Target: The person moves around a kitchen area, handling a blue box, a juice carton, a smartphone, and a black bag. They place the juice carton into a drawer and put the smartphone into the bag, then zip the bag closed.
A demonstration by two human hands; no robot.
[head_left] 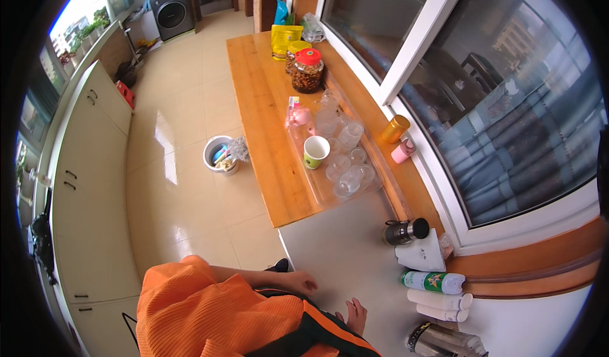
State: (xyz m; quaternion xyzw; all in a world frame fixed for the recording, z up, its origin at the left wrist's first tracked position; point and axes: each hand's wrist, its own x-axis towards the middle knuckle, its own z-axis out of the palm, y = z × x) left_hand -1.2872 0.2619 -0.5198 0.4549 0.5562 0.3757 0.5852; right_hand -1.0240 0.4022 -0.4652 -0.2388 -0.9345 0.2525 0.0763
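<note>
My left hand (300,283) hangs over the front edge of the grey counter top (333,242), fingers loosely curled and holding nothing. Lower in the view, my right hand (354,315) is over the same counter, its fingers apart and nothing in them. A green-and-white paper cup (315,153) stands upright on a clear plastic tray (323,197), out of reach of both hands. Beside it on the tray are several clear cups (351,178), some tipped over, and a small pink item (300,116).
Along the window side stand a black flask (404,232), a tissue pack (421,252), a green-white spray can (433,282), stacked paper cups (440,300) and a metal kettle (442,340). Red-lidded jar (307,74) and gold canister (396,129) sit farther along. A bucket (209,154) stands on the floor.
</note>
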